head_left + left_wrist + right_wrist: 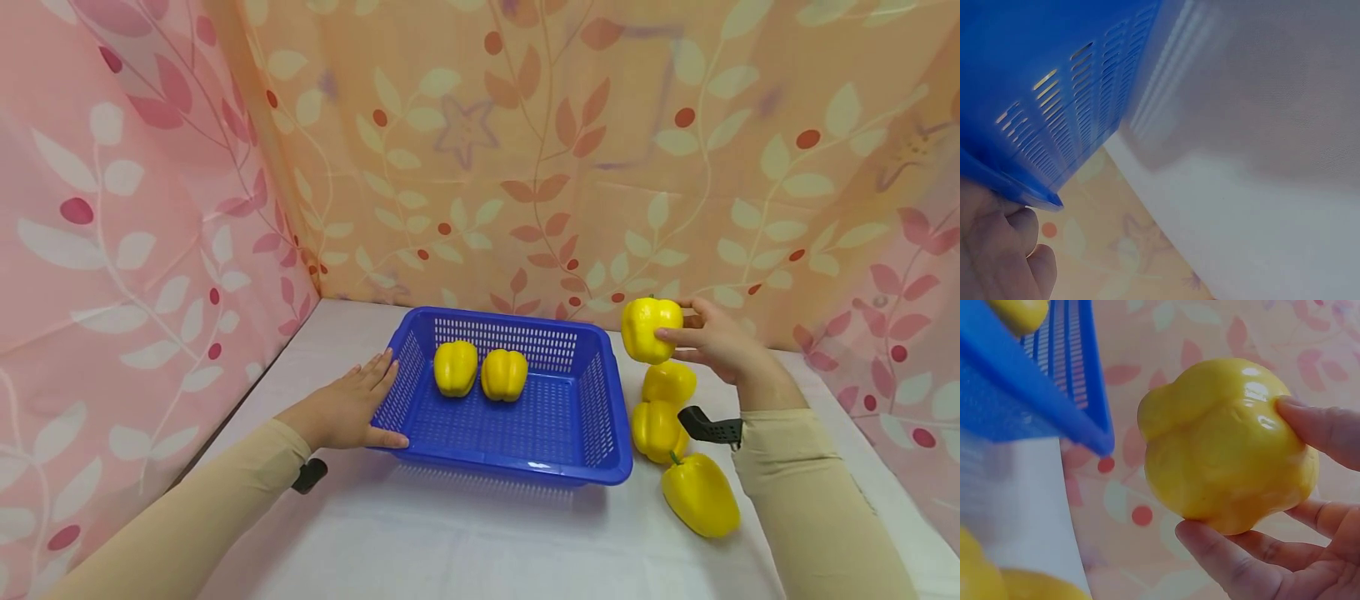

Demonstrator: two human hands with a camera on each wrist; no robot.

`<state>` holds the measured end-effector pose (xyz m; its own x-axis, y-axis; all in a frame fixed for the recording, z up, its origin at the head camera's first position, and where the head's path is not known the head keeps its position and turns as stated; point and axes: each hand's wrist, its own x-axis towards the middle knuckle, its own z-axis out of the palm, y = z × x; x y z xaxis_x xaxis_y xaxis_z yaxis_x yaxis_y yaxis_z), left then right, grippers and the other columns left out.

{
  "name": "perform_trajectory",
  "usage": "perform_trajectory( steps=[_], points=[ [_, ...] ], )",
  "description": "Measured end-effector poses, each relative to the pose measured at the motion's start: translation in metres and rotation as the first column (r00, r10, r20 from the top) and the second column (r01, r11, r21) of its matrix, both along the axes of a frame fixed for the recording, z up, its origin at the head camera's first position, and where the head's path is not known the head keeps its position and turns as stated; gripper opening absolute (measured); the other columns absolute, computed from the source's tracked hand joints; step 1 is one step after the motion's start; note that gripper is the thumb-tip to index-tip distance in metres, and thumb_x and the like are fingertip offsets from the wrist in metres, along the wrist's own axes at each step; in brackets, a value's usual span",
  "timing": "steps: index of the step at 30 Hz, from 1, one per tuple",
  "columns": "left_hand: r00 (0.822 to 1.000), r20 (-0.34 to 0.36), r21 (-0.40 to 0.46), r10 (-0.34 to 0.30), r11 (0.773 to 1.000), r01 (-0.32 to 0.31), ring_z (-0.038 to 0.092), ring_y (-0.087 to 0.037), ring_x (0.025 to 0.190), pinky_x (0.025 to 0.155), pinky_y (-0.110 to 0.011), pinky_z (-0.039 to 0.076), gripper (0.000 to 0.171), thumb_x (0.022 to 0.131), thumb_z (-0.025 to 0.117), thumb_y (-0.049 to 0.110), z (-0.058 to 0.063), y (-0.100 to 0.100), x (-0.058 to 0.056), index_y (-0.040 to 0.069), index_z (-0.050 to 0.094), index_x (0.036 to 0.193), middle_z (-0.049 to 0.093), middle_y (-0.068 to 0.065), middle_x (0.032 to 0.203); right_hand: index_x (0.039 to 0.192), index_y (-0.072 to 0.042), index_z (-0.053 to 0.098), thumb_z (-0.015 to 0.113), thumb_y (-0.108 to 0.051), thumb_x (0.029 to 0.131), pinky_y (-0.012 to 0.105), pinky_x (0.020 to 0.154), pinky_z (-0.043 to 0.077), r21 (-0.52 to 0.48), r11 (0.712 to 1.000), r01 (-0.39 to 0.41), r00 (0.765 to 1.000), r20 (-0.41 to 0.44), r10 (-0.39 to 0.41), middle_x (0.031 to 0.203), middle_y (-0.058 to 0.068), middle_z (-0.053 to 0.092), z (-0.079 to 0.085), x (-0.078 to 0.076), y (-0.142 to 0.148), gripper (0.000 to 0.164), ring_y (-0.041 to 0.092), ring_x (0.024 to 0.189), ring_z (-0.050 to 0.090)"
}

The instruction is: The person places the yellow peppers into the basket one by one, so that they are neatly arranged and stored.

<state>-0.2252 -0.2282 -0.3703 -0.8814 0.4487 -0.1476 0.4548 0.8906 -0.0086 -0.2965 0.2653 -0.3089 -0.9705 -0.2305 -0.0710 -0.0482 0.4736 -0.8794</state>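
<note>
My right hand holds a yellow bell pepper above the table, just right of the blue basket. In the right wrist view, thumb and fingertips pinch that pepper from opposite sides, its lobed bottom facing the camera. My left hand rests on the basket's left rim, fingers stretched along it and thumb at the near corner. Two yellow bell peppers, one on the left and one beside it, stand inside the basket. The left wrist view shows the basket's slotted outer wall.
Three more yellow bell peppers lie right of the basket: a far one, a middle one and a near one on its side. A white cloth covers the table. Floral curtains stand behind and at both sides.
</note>
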Motion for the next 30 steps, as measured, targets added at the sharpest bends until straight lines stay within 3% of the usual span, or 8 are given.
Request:
perform_trajectory(
  steps=[14, 20, 30],
  points=[
    [1.000, -0.002, 0.017, -0.005, 1.000, 0.005, 0.004, -0.035, 0.139, 0.110, -0.051, 0.013, 0.120, 0.065, 0.036, 0.085, 0.001, 0.001, 0.001, -0.002, 0.013, 0.145, 0.002, -0.020, 0.152, 0.138, -0.005, 0.022, 0.065, -0.025, 0.085, 0.048, 0.091, 0.044, -0.094, 0.995, -0.035, 0.998, 0.052, 0.040, 0.131, 0.028, 0.033, -0.001, -0.010, -0.044, 0.071, 0.040, 0.113, 0.046],
    [1.000, -0.007, 0.020, -0.007, 1.000, 0.007, 0.005, -0.035, 0.139, 0.110, -0.051, 0.014, 0.119, 0.066, 0.036, 0.085, 0.001, 0.001, 0.001, -0.001, 0.014, 0.144, 0.003, -0.020, 0.151, 0.140, -0.003, 0.017, 0.064, -0.023, 0.086, 0.048, 0.092, 0.043, -0.109, 0.992, -0.060, 0.995, 0.072, 0.068, 0.135, 0.029, 0.028, -0.006, -0.013, -0.062, 0.075, 0.042, 0.115, 0.045],
    [1.000, 0.002, 0.006, 0.000, 1.000, 0.000, 0.003, -0.033, 0.139, 0.110, -0.049, 0.013, 0.121, 0.064, 0.033, 0.087, 0.000, 0.000, 0.000, 0.001, 0.011, 0.145, 0.000, -0.018, 0.152, 0.136, -0.004, 0.024, 0.067, -0.020, 0.084, 0.048, 0.091, 0.044, -0.114, 0.991, -0.066, 0.990, 0.117, 0.079, 0.132, 0.027, 0.032, -0.021, -0.024, -0.087, 0.069, 0.041, 0.111, 0.048]
  ],
)
